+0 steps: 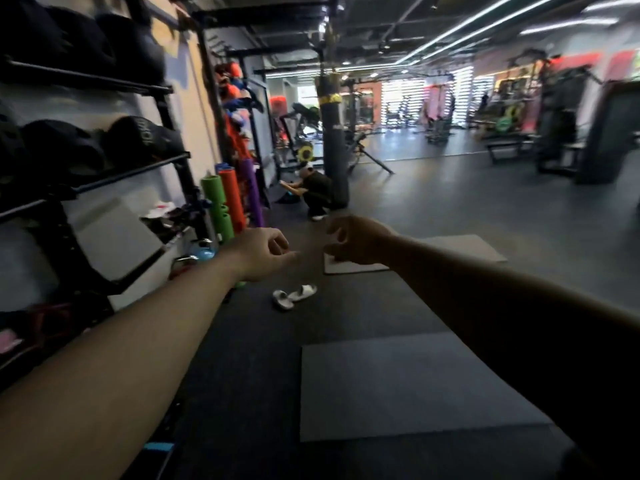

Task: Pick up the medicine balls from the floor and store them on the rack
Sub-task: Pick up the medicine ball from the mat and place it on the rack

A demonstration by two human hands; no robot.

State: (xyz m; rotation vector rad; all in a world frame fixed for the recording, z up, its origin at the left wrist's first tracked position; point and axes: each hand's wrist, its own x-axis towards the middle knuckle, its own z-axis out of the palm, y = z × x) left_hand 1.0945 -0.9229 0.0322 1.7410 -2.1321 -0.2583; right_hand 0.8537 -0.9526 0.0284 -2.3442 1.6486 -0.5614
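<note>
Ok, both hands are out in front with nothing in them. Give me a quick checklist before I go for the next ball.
1. Left hand free: ok, loosely curled, empty.
2. Right hand free: ok, empty.
3. Medicine ball on the floor in view: not ok, none visible.
4. Space on the rack: cannot tell; dark medicine balls sit on its upper shelves, left part cut off.
5. Path ahead: not ok, white slippers and a grey mat lie on the floor.
6. Bystander: a crouching person further along the wall.
</note>
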